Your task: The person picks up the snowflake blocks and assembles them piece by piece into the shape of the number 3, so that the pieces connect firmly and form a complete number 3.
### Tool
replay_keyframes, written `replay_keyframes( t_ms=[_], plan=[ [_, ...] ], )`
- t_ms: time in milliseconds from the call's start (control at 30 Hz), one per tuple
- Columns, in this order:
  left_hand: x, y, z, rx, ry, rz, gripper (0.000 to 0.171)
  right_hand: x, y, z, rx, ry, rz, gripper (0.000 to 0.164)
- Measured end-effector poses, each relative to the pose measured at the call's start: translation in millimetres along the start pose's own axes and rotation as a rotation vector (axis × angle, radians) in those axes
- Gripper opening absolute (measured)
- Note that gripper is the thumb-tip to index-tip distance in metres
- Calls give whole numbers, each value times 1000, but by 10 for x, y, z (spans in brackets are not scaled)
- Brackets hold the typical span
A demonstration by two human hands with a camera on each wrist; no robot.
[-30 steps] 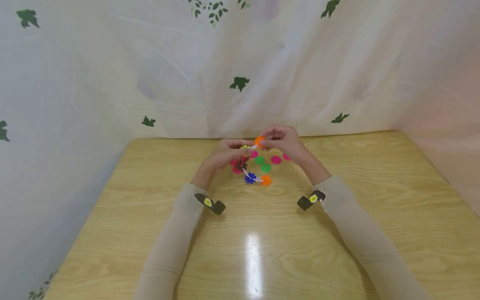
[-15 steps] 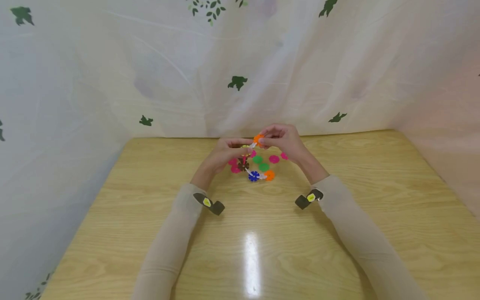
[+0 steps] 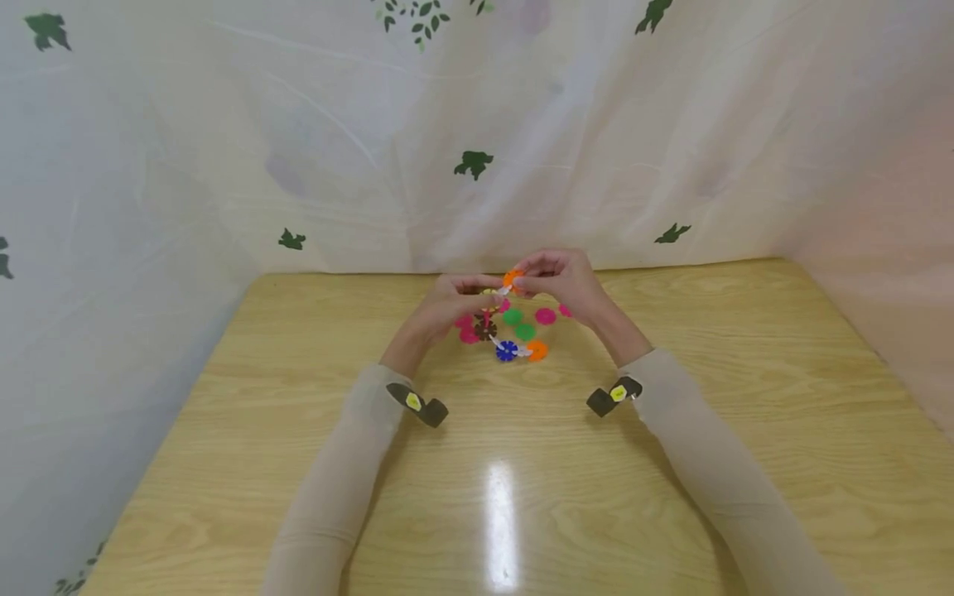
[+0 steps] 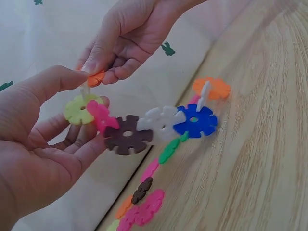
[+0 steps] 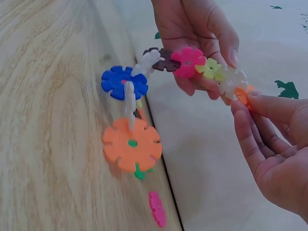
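1. The person's left hand (image 3: 450, 305) was curled at the middle of a chain of flower-shaped discs (image 4: 127, 144), its fingers bent behind the yellow disc (image 4: 79, 110) and its thumb reaching toward the joint above.
2. The right hand (image 3: 570, 285) pinched the small orange disc (image 5: 244, 97) at the chain's upper end between thumb and fingers; its other fingers were bent loosely.
3. Between the hands, a white disc (image 5: 233, 83) met that orange one – whether the slots were fully seated could not be told.
4. From the yellow disc the chain ran through a pink disc (image 4: 102, 116), a brown disc (image 5: 169, 62), a second white disc (image 4: 161, 122) and a blue disc (image 4: 197, 127), then a third white disc (image 5: 129, 103) and the large-looking orange disc (image 5: 132, 156) at the loose end.
5. Over the last second both hands had kept nearly the same place, while the loose end had swung a little to the person's right – so the work seemed centred on the upper joint, with the rest merely swaying.
6. The chain hung above the wooden table (image 3: 477, 439), where loose green discs (image 3: 525, 332) and pink discs (image 3: 546, 316) lay near the cloth backdrop (image 3: 566, 165).
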State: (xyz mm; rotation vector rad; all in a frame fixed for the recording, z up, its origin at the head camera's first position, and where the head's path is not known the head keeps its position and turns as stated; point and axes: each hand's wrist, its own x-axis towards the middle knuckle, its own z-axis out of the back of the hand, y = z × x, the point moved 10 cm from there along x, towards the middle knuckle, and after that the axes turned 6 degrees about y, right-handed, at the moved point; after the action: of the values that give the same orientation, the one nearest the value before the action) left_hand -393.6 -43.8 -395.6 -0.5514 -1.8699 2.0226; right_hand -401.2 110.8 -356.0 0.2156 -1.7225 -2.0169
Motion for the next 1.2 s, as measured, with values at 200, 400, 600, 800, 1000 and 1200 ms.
replay_keyframes(
  t_ms=[200,400,600,800,1000,1200],
  plan=[
    [0,2,-77,42,81,31,35,14,-52,-21,-42,25,-54,19],
    [13,20,-68,87,80,30,33,13,-98,-112,-58,86,-75,22],
    [15,78,-40,88,62,66,25,2,-97,-76,-85,98,-78,29],
    [-6,117,-41,74,82,83,20,-3,-128,81,-121,87,-128,30],
    [-24,127,-70,80,127,67,20,-35,-173,204,-190,114,-169,32],
    [-22,123,-70,55,124,60,13,-75,-210,328,-305,158,-187,30]
  ],
)
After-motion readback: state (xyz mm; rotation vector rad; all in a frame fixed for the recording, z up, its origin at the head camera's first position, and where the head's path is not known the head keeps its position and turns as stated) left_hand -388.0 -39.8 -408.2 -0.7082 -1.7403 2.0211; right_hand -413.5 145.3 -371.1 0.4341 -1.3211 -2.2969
